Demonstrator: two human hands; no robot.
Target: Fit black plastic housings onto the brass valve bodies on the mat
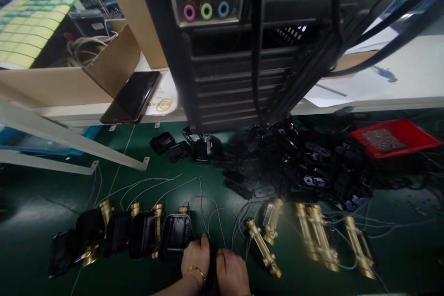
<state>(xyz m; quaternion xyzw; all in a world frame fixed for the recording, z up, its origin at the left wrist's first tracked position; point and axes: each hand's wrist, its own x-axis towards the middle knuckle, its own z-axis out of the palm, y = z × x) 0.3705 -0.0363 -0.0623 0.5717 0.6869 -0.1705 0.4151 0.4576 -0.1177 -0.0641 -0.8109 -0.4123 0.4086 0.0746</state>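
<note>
My left hand (196, 256), with a gold bracelet at the wrist, is closed at the lower middle of the view. Beside it, my right hand (232, 270) is also closed, its fingers curled down. A dark thing between them is mostly hidden by the hands, and its kind does not show. Just left of my left hand lies a black plastic housing (176, 236), with a brass fitting behind it. To the right of my right hand a brass pipe fitting (263, 247) lies tilted on the green table (138, 282). Thin grey wires (217, 210) run out behind my hands.
More black housings (118, 233) with brass fittings stand in a row at left. Several brass fittings (322, 236) lie at right. Behind are a heap of black parts (294, 162), a red tray (395, 138), a computer case (236, 78) and a phone (132, 97) on the shelf.
</note>
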